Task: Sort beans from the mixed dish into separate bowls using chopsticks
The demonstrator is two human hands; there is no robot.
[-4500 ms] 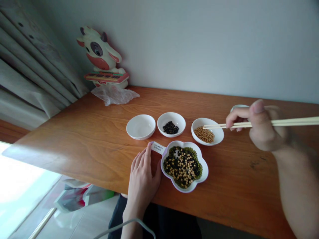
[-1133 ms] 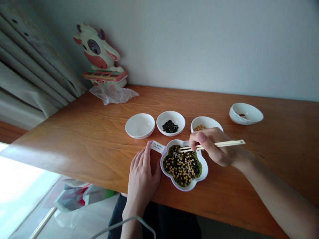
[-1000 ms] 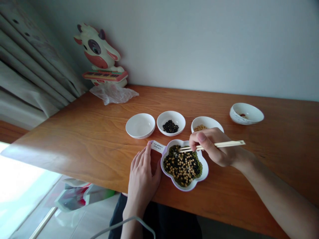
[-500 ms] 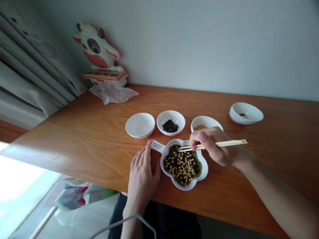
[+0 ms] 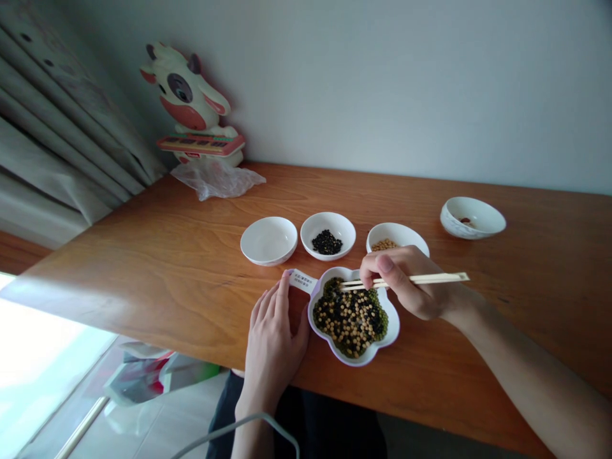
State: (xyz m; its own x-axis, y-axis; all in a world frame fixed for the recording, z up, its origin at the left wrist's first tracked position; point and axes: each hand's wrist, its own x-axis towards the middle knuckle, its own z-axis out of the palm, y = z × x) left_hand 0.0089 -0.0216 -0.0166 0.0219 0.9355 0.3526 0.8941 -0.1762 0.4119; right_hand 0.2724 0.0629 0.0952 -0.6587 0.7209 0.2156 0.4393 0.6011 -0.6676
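Note:
My right hand (image 5: 408, 280) grips a pair of wooden chopsticks (image 5: 442, 278), their tips down among the beans at the upper left of a flower-shaped bowl (image 5: 393, 322). Mixed beans (image 5: 351, 319), tan, black and green, cover the bowl's bottom. My left hand (image 5: 275, 335) lies with fingers stretched out beside the bowl, its index fingertip at the bowl's labelled handle (image 5: 302, 280). Behind the bowl stand a bare white bowl (image 5: 269, 241), a white bowl (image 5: 350, 234) with black beans (image 5: 327, 242), and a white bowl (image 5: 406, 236) with tan beans (image 5: 384, 245), partly hidden by my right hand.
A larger white bowl (image 5: 490, 223) with a few reddish bits is at the back right. A cow toy with a keyboard (image 5: 201, 108) and a crumpled plastic bag (image 5: 217, 180) are at the back left. The table's front edge runs below my hands; a grey cable (image 5: 239, 422) crosses my left forearm.
My right hand and the chopsticks have shifted slightly left, with the chopstick tips still among the beans. My left hand and the bowls have stayed in place.

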